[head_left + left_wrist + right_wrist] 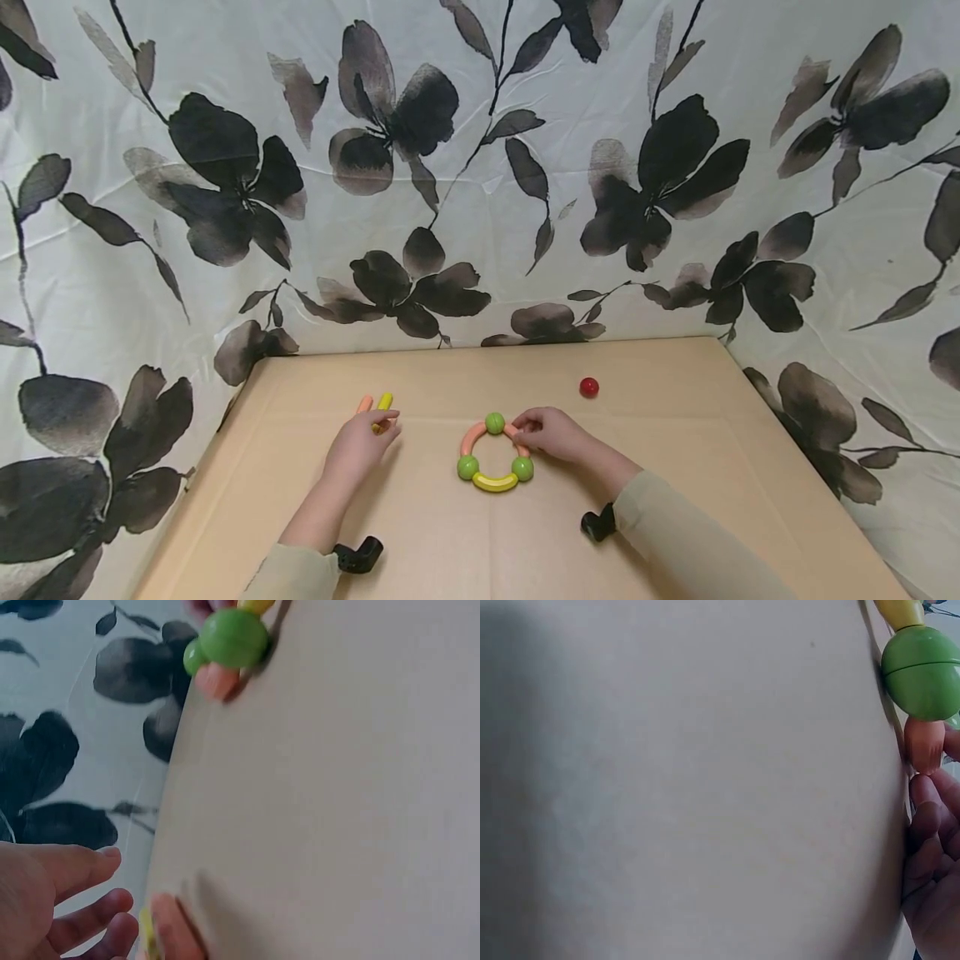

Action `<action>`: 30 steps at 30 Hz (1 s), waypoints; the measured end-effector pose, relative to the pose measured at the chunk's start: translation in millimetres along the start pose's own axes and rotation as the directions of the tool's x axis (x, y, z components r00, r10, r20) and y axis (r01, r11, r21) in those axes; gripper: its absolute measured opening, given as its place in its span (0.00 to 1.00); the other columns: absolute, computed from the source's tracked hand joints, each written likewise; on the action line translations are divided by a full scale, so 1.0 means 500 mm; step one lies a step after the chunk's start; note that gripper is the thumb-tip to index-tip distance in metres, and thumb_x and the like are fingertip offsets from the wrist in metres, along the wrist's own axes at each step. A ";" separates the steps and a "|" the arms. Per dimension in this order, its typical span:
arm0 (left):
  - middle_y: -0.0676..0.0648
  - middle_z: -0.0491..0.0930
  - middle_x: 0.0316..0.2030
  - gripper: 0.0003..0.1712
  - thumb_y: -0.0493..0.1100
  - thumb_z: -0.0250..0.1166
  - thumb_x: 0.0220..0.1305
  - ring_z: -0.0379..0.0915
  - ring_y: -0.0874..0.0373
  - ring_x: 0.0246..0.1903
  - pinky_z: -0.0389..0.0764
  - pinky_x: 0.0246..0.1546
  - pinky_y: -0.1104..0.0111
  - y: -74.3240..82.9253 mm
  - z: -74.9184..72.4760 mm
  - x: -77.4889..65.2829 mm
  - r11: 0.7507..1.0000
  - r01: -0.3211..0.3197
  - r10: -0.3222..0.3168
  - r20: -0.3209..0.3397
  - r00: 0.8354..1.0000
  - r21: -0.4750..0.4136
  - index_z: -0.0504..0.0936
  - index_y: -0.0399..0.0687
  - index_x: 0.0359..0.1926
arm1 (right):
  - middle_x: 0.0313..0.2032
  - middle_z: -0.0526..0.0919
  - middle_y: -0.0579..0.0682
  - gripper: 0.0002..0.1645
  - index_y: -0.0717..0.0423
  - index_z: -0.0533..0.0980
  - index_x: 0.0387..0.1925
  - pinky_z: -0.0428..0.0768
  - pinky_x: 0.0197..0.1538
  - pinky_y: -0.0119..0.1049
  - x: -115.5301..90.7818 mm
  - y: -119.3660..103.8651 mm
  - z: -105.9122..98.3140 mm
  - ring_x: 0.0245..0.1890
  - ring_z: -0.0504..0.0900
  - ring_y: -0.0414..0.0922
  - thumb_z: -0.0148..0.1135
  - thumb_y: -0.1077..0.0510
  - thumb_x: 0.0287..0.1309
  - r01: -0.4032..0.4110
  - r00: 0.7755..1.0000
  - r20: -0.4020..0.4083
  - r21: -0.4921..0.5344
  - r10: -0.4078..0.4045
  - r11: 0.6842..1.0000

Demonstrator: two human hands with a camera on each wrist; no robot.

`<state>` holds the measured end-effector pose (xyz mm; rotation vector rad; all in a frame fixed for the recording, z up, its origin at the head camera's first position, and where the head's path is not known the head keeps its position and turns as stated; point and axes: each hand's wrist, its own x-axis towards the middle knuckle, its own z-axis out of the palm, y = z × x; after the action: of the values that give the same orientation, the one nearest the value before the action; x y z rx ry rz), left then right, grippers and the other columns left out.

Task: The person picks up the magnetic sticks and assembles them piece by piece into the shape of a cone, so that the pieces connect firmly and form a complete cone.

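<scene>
Pinching the right orange arc (524, 451) of a toy ring (467, 467), the right hand (558, 435) has its fingertips and thumb closed on that piece. The ring lies in the middle part of the tabletop (487, 554), about midway between the left and right edges. A far green ball (495, 423) sits at its side toward the far edge, with the right orange arc and a left orange arc (472, 437) curving down from it to two nearer green balls. A yellow arc (496, 483) joins those two on the side facing the person.

Toward the far left corner, the left hand (358, 446) reaches over a loose yellow piece (386, 401) and a loose orange piece (365, 404), which lie just beside each other. Its thumb and fingers are apart and loosely bent; whether the fingertips touch either piece I cannot tell. A red ball (589, 387) rests near the far edge, right of the ring. Behind that edge hangs a white cloth (525, 225) with dark flowers.
</scene>
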<state>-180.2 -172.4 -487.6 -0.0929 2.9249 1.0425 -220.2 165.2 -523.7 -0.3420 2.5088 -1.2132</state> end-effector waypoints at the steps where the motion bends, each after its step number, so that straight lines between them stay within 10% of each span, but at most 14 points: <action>1: 0.40 0.82 0.50 0.20 0.45 0.66 0.66 0.78 0.47 0.46 0.74 0.32 0.63 -0.007 -0.008 0.000 1.000 0.010 -0.010 0.000 1.000 0.011 0.83 0.45 0.57 | 0.29 0.78 0.46 0.15 0.53 0.84 0.45 0.72 0.35 0.34 0.000 0.000 0.000 0.31 0.74 0.43 0.72 0.53 0.57 0.001 1.000 0.000 0.000 -0.001 1.000; 12: 0.40 0.83 0.48 0.20 0.42 0.67 0.66 0.77 0.45 0.45 0.76 0.36 0.58 -0.028 -0.023 0.004 0.994 0.058 -0.063 0.050 0.997 0.095 0.81 0.40 0.57 | 0.28 0.78 0.45 0.14 0.54 0.84 0.45 0.72 0.34 0.32 -0.007 -0.003 -0.001 0.30 0.73 0.42 0.71 0.54 0.58 0.018 1.000 -0.005 0.006 -0.018 1.000; 30: 0.48 0.85 0.39 0.17 0.37 0.72 0.58 0.80 0.50 0.43 0.77 0.46 0.52 -0.031 0.012 -0.001 0.993 -0.061 0.054 0.072 0.996 0.098 0.86 0.43 0.50 | 0.29 0.78 0.46 0.14 0.54 0.84 0.45 0.72 0.36 0.34 -0.003 0.003 0.002 0.32 0.74 0.43 0.71 0.54 0.58 0.010 1.000 -0.016 0.010 -0.010 1.000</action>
<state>-178.8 -180.5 -502.1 0.0306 2.9271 0.8842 -218.8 166.0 -525.1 -0.3439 2.5161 -1.2368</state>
